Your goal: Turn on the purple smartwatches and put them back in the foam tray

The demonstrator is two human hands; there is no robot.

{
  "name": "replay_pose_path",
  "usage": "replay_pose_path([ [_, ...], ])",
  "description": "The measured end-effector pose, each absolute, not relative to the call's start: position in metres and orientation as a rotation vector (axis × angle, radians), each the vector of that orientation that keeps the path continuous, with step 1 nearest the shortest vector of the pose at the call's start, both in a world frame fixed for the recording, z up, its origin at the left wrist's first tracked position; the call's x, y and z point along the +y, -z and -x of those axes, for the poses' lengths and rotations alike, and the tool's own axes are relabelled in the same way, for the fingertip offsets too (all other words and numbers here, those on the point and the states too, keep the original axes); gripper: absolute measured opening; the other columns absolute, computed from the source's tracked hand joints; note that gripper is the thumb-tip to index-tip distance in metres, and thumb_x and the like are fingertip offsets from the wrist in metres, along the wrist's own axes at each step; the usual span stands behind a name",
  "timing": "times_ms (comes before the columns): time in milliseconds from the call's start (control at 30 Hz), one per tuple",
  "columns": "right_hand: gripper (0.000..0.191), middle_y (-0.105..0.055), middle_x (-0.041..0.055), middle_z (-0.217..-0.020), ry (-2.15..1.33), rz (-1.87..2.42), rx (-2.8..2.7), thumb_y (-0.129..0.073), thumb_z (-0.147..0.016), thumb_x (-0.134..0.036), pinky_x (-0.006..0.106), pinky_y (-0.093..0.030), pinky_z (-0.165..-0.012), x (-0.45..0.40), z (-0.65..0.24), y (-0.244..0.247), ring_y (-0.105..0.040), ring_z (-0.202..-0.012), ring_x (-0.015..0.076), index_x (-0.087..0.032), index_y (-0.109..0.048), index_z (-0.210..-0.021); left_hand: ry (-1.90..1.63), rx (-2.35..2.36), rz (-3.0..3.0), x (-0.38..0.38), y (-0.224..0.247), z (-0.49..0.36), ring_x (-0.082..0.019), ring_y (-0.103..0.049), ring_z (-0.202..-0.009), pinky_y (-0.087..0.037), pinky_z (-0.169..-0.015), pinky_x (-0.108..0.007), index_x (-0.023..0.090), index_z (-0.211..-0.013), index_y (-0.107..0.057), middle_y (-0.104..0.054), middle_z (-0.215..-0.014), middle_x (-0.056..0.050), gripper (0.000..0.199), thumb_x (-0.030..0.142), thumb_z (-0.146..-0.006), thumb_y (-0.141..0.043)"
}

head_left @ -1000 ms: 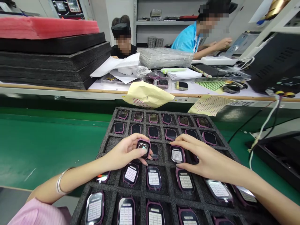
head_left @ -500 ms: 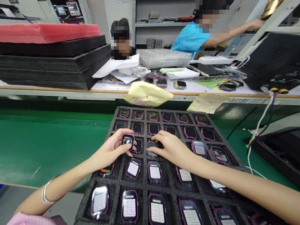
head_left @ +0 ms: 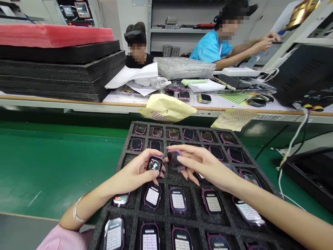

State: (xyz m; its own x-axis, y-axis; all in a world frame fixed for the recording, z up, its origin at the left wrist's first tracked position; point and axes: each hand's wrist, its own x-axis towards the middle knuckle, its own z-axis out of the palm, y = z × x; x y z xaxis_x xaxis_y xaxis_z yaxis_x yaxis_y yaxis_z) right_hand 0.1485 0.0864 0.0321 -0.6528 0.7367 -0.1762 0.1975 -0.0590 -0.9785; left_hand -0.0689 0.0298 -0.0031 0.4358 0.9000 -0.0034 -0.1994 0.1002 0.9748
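Observation:
A purple-framed smartwatch [head_left: 155,164] with a lit dial is pinched in my left hand [head_left: 142,169], the thumb lying over its lower edge. My right hand [head_left: 201,163] grips a second smartwatch [head_left: 173,159], its screen dark, raised above the foam and slightly tilted. The two watches are close together but apart. Below both hands lies a black foam tray [head_left: 191,199] whose compartments hold several more purple watches. Nearer rows, such as the watch [head_left: 178,200], show white grids on screen; in the far rows the watch screens [head_left: 188,134] are dark. My hands hide some middle compartments.
A green mat [head_left: 59,163] covers the table. Stacked black foam sheets [head_left: 62,76] topped by pink foam [head_left: 57,36] stand on the back shelf. Yellow paper [head_left: 168,108] hangs at its edge. White cables [head_left: 282,163] drop at right. Two people are behind the shelf.
My right hand has lifted the dark watch out of its compartment and brought it up beside the left one. My left hand has shifted right and slightly down, still holding its lit watch.

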Motion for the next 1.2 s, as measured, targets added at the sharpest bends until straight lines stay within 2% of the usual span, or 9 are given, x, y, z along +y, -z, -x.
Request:
replay_pose_path([
  [300, 0.050, -0.064, 0.0067, -0.092, -2.014, 0.787, -1.661, -0.069, -0.085, -0.032, 0.023, -0.056, -0.053, 0.084, -0.143, -0.014, -0.064, -0.065, 0.0138, -0.015, -0.053, -0.129, -0.926, 0.765, -1.202, 0.023, 0.003, 0.067, -0.015, -0.059, -0.086, -0.054, -0.077, -0.031, 0.024, -0.119, -0.046, -0.052, -0.104, -0.004, 0.033, 0.023, -0.089, -0.058],
  [367, 0.057, -0.062, 0.0067, -0.101, -1.925, 0.827, -1.777, -0.077, -0.077, -0.029, 0.022, -0.056, -0.055, 0.078, -0.141, -0.011, -0.064, -0.067, 0.0125, -0.017, -0.055, -0.128, -0.878, 0.732, -1.216, 0.020, 0.004, 0.067, -0.017, -0.058, -0.091, -0.052, -0.082, -0.032, 0.024, -0.120, -0.045, -0.054, -0.099, -0.003, 0.035, 0.020, -0.088, -0.059],
  [500, 0.055, -0.063, 0.0034, -0.090, -1.504, 0.881, -2.130, -0.079, -0.073, -0.022, 0.023, -0.055, -0.059, 0.070, -0.139, -0.008, -0.062, -0.067, 0.0128, -0.018, -0.058, -0.124, -0.850, 0.716, -1.223, 0.018, 0.006, 0.067, -0.019, -0.054, -0.105, -0.049, -0.090, -0.034, 0.024, -0.118, -0.046, -0.054, -0.104, -0.004, 0.036, 0.015, -0.086, -0.061],
  [600, 0.043, -0.064, 0.0024, -0.084, -1.324, 0.880, -2.236, -0.073, -0.080, -0.024, 0.024, -0.054, -0.061, 0.070, -0.139, -0.006, -0.063, -0.069, 0.0152, -0.018, -0.057, -0.120, -0.868, 0.701, -1.161, 0.020, 0.008, 0.066, -0.019, -0.055, -0.102, -0.052, -0.086, -0.034, 0.023, -0.116, -0.046, -0.054, -0.108, -0.005, 0.037, 0.015, -0.084, -0.063],
  [767, 0.065, -0.063, 0.0084, -0.107, -1.123, 0.734, -2.440, -0.081, -0.074, -0.025, 0.032, -0.055, -0.074, 0.068, -0.138, -0.001, -0.063, -0.080, 0.0204, -0.020, -0.051, -0.130, -0.865, 0.767, -1.086, 0.023, 0.011, 0.067, -0.020, -0.058, -0.095, -0.055, -0.079, -0.034, 0.021, -0.110, -0.049, -0.057, -0.097, -0.004, 0.034, 0.020, -0.081, -0.067],
  [833, 0.058, -0.063, 0.0082, -0.106, -1.073, 0.764, -2.464, -0.077, -0.077, -0.020, 0.033, -0.054, -0.075, 0.069, -0.137, -0.001, -0.062, -0.080, 0.0204, -0.021, -0.052, -0.129, -0.870, 0.785, -1.078, 0.024, 0.011, 0.068, -0.019, -0.059, -0.092, -0.055, -0.078, -0.034, 0.020, -0.109, -0.049, -0.058, -0.095, -0.003, 0.034, 0.020, -0.080, -0.068],
  [1033, 0.032, -0.065, 0.0049, -0.082, -1.702, 0.871, -1.914, -0.058, -0.091, -0.043, 0.026, -0.053, -0.056, 0.078, -0.133, -0.008, -0.061, -0.062, 0.0145, -0.015, -0.055, -0.107, -0.961, 0.780, -1.034, 0.022, 0.006, 0.069, -0.013, -0.060, -0.083, -0.056, -0.075, -0.030, 0.020, -0.109, -0.049, -0.055, -0.095, -0.001, 0.039, 0.010, -0.077, -0.068],
  [1133, 0.041, -0.062, 0.0042, -0.073, -2.043, 0.851, -1.595, -0.044, -0.097, -0.051, 0.023, -0.050, -0.047, 0.077, -0.130, -0.013, -0.062, -0.056, 0.0145, -0.012, -0.054, -0.109, -0.914, 0.657, -1.015, 0.020, 0.005, 0.068, -0.015, -0.060, -0.088, -0.057, -0.076, -0.031, 0.021, -0.109, -0.049, -0.055, -0.101, -0.003, 0.041, 0.006, -0.076, -0.068],
  [1200, 0.046, -0.063, 0.0032, -0.076, -2.094, 0.849, -1.548, -0.057, -0.091, -0.049, 0.023, -0.052, -0.050, 0.073, -0.129, -0.014, -0.062, -0.059, 0.0139, -0.013, -0.051, -0.118, -0.918, 0.629, -1.011, 0.019, 0.004, 0.067, -0.015, -0.060, -0.089, -0.057, -0.078, -0.032, 0.022, -0.109, -0.049, -0.055, -0.102, -0.003, 0.042, 0.005, -0.076, -0.068],
])
